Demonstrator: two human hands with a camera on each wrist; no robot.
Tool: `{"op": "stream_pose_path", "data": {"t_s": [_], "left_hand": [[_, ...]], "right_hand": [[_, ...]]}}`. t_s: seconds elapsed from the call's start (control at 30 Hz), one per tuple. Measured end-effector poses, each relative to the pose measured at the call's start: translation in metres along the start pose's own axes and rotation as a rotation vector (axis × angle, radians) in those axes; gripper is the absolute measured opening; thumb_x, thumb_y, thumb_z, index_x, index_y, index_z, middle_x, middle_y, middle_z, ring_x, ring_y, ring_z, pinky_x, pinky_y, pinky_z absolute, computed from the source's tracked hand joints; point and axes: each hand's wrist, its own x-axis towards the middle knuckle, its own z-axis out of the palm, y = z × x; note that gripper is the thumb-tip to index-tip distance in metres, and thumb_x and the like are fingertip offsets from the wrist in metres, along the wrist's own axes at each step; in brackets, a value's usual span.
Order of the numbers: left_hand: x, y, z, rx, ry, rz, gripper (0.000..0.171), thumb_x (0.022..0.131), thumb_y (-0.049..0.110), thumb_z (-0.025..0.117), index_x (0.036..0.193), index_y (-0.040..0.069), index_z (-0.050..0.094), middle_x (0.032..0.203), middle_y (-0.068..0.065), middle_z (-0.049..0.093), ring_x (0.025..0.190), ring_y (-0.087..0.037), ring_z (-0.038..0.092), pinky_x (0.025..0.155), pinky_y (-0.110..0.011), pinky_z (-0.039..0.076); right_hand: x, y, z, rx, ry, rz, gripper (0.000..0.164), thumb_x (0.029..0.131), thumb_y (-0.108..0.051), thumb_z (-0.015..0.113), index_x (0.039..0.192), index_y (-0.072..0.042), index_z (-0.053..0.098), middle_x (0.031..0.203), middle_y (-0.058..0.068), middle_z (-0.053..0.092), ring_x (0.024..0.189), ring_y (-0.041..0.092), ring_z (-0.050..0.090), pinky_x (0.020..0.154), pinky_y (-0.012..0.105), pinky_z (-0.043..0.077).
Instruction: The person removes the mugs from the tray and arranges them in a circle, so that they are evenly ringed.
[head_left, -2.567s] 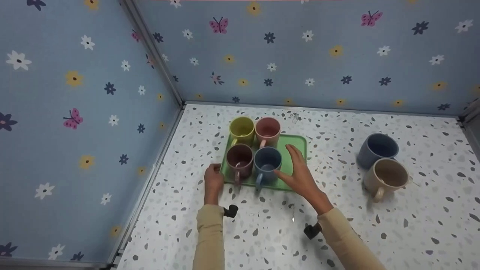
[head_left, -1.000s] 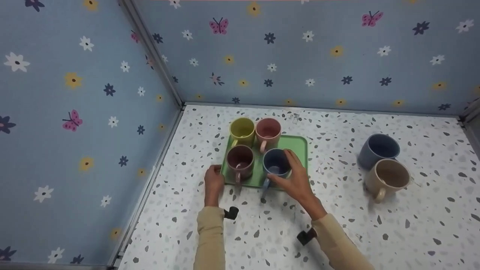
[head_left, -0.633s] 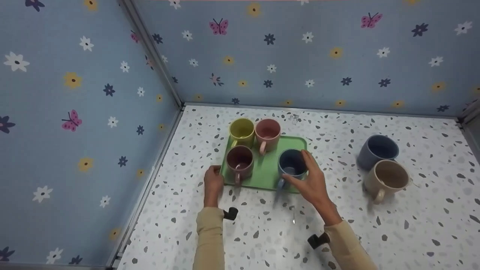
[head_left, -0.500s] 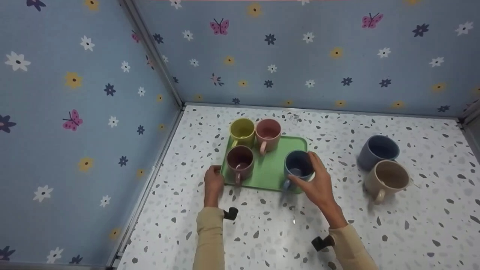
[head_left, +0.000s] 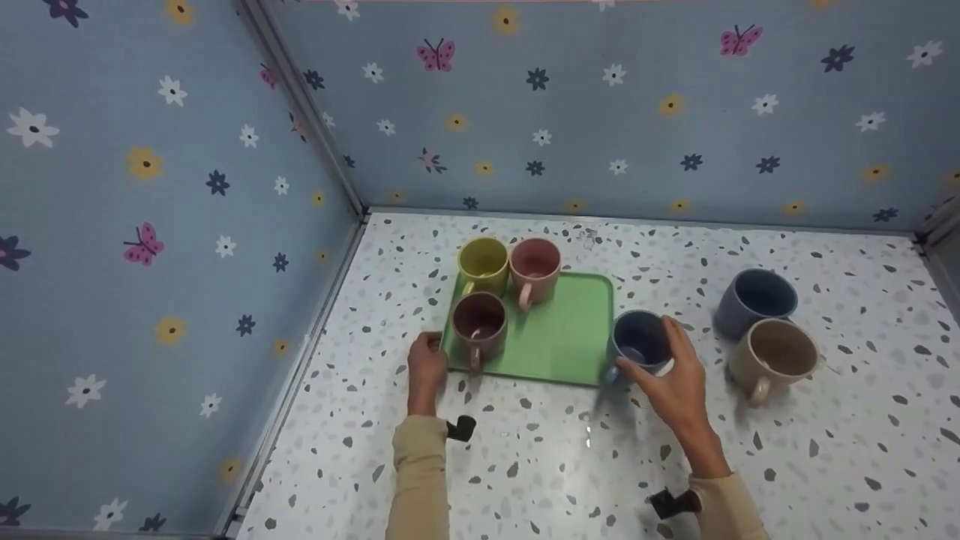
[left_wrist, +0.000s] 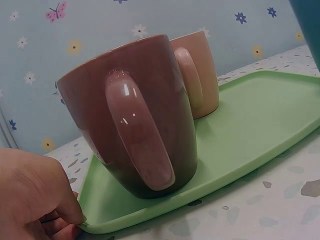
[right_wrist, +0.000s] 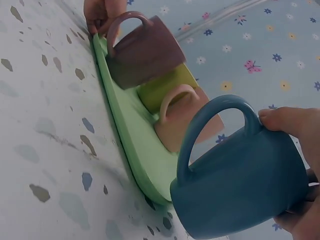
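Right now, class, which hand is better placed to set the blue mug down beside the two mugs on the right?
Probably the right hand: it grips the blue mug near them, while the left hand holds the green tray.

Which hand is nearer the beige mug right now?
The right. The right hand grips the blue mug just left of the beige mug, not touching it. The left hand holds the green tray at its near-left corner, far across.

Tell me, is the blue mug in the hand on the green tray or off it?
Off it. The right hand holds the blue mug just past the green tray's right edge; the wrist view shows it lifted above the tabletop.
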Motion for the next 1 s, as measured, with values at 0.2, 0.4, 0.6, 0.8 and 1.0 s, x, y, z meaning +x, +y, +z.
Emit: {"op": "stream_pose_path", "data": {"t_s": [0.2, 0.4, 0.6, 0.8, 1.0], "left_hand": [[0.000, 0.001, 0.000, 0.002, 0.008, 0.004, 0.036, 0.092, 0.000, 0.037, 0.123, -0.001, 0.055, 0.117, -0.018, 0.059, 0.106, -0.028, 0.056, 0.094, -0.039, 0.045], [0.001, 0.003, 0.000, 0.023, -0.012, -0.019, 0.038, 0.092, 0.000, 0.036, 0.125, 0.000, 0.054, 0.118, -0.018, 0.058, 0.106, -0.027, 0.055, 0.095, -0.039, 0.045], [0.000, 0.004, -0.001, 0.033, -0.004, -0.006, 0.038, 0.090, -0.001, 0.037, 0.123, 0.000, 0.056, 0.119, -0.018, 0.059, 0.109, -0.029, 0.055, 0.096, -0.040, 0.045], [0.000, 0.004, 0.000, 0.046, -0.017, -0.032, 0.038, 0.091, 0.000, 0.037, 0.125, 0.000, 0.054, 0.121, -0.018, 0.057, 0.109, -0.028, 0.055, 0.095, -0.039, 0.045], [0.000, 0.004, -0.001, 0.032, -0.015, -0.021, 0.041, 0.087, -0.004, 0.039, 0.125, 0.000, 0.054, 0.121, -0.018, 0.057, 0.110, -0.029, 0.054, 0.097, -0.040, 0.044]], "right_hand": [[-0.006, 0.009, -0.016, -0.048, 0.063, 0.056, 0.091, 0.064, -0.022, 0.088, 0.141, 0.000, 0.044, 0.145, 0.023, 0.041, 0.135, 0.039, 0.038, 0.113, 0.051, 0.028], [-0.012, 0.018, -0.029, -0.065, 0.118, 0.089, 0.088, 0.064, -0.021, 0.089, 0.139, -0.002, 0.047, 0.144, 0.022, 0.044, 0.133, 0.038, 0.041, 0.112, 0.047, 0.030], [-0.015, 0.026, -0.037, -0.078, 0.164, 0.062, 0.082, 0.063, -0.016, 0.089, 0.135, -0.002, 0.051, 0.137, 0.015, 0.051, 0.125, 0.029, 0.049, 0.106, 0.025, 0.033], [-0.020, 0.032, -0.044, -0.099, 0.183, 0.100, 0.081, 0.063, -0.013, 0.088, 0.134, -0.002, 0.052, 0.136, 0.019, 0.050, 0.121, 0.035, 0.048, 0.104, 0.046, 0.035], [-0.023, 0.034, -0.048, -0.127, 0.192, 0.098, 0.078, 0.064, -0.013, 0.088, 0.132, -0.001, 0.052, 0.133, 0.019, 0.051, 0.116, 0.035, 0.045, 0.100, 0.050, 0.029]]}}
